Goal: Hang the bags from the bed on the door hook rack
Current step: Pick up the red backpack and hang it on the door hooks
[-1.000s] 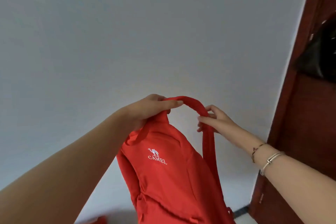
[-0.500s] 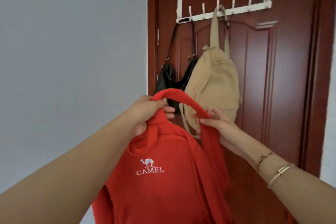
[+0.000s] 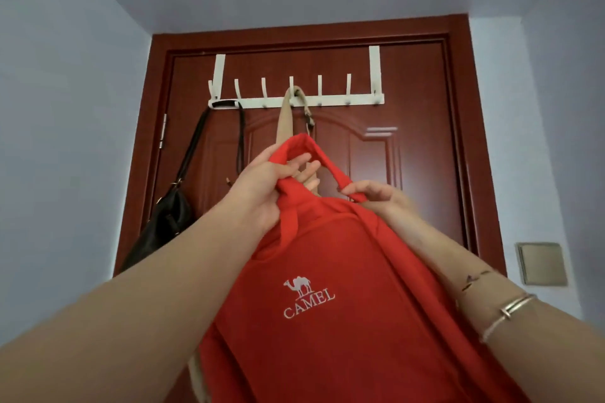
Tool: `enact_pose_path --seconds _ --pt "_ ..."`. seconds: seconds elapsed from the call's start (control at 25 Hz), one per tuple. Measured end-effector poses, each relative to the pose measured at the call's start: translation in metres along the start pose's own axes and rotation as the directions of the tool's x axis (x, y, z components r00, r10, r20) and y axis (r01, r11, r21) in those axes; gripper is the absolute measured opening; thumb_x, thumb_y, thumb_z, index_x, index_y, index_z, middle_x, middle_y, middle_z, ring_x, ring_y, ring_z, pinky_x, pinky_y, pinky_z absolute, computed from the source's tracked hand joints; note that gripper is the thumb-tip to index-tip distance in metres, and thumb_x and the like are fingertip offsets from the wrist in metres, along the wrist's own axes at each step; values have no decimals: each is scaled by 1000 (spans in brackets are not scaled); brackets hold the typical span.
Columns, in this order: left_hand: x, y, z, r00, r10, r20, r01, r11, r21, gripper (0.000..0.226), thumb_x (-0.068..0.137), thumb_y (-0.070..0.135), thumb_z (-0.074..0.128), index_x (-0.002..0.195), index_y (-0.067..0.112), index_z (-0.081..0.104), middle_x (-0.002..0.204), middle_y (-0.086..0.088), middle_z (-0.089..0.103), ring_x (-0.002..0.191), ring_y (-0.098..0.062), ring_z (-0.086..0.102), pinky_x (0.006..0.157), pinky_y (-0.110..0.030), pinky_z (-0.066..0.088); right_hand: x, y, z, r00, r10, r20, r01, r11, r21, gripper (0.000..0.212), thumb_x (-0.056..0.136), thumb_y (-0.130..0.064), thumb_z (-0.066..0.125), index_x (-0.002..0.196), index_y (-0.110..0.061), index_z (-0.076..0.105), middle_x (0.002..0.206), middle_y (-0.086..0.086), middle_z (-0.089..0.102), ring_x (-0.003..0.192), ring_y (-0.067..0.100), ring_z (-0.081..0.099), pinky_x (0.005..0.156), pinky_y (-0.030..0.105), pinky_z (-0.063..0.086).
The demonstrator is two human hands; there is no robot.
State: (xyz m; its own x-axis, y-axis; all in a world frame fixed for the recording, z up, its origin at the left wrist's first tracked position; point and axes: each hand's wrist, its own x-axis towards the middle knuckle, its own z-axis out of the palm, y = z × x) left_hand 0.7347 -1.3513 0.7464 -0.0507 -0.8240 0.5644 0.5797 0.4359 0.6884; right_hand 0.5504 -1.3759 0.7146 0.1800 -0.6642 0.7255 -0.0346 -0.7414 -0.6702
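Bags: three, being one red backpack [image 3: 327, 288], one black handbag [image 3: 163, 222] and one tan bag [image 3: 288, 121]. One white hook rack [image 3: 334, 101] was on one door [image 3: 419, 141]. Two hands were counted, left hand [image 3: 262, 186] and right hand [image 3: 376, 195].

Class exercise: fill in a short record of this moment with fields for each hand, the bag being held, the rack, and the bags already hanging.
Left hand: grips the red bag's strap loop from the left
Right hand: pinches the same loop on its right side
Red bag: raised below the rack, not yet hooked
Hook rack: white, hung over the brown door
Black bag: hangs at the rack's left end
Tan bag: strap on a middle hook, body mostly hidden
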Motion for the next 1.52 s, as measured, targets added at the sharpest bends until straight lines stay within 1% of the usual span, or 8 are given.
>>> enact_pose_path --seconds 0.2,0.36,0.52,0.64,0.84,0.96,1.16,1.52 --pt "121 -21 10 966 201 163 -215 974 73 57 83 -13 52 132 16 54 107 -8 67 98 -15 65 77 -29 57 99 22 -45 977 -204 -69 174 937 -304 39 81 18 49 105 -9 66 126 18 56 109 23 54 104 35 38" --pt "213 -23 21 886 361 290 -419 892 172 56 81 -7 63 132 16 55 78 14 72 66 2 70 67 -18 58 182 38 -72 917 -398 2 316 726 -611 48 81 20 52 126 4 52 142 21 40 131 26 42 116 39 27" --pt "297 -5 39 762 472 442 -647 539 540 59 84 18 64 137 38 45 138 -2 54 123 -12 54 102 -27 45 271 17 -86 913 -401 -76 279 750 -600 47 88 5 53 134 1 44 145 16 39 137 25 35 116 35 27" --pt "355 16 57 753 472 458 -587 170 791 58 86 41 55 136 56 30 162 -3 12 149 -27 -7 117 -46 2 320 3 -101 855 -509 -97 321 667 -672 58 85 6 55 140 -1 38 150 12 31 139 21 31 114 24 23" --pt "413 37 94 681 529 505 -613 36 789 57 90 36 49 140 51 26 162 -11 -2 143 -30 -28 117 -46 -8 370 -31 -121 750 -571 -333 250 711 -657 62 80 12 47 138 -7 41 145 14 40 121 24 51 91 23 45" --pt "423 39 100 691 506 517 -590 -19 807 58 89 36 49 140 52 26 161 -16 -9 143 -30 -30 116 -48 -12 372 -21 -122 669 -681 -299 242 579 -778 38 76 6 56 109 -13 62 123 15 57 110 25 57 80 21 41" --pt "408 0 76 658 544 521 -437 -288 852 62 83 25 48 141 38 31 155 -5 31 146 -34 -13 112 -55 -17 354 12 -108 818 -575 -33 96 193 -976 30 84 -13 56 112 -10 67 118 15 65 112 32 58 93 37 47" --pt "340 -44 8 612 562 556 -330 -457 826 73 88 25 45 151 33 9 157 -11 21 147 -31 5 119 -51 3 301 79 -99 847 -506 -160 160 531 -832 44 82 -1 46 118 -17 64 157 8 25 142 19 29 106 16 18"
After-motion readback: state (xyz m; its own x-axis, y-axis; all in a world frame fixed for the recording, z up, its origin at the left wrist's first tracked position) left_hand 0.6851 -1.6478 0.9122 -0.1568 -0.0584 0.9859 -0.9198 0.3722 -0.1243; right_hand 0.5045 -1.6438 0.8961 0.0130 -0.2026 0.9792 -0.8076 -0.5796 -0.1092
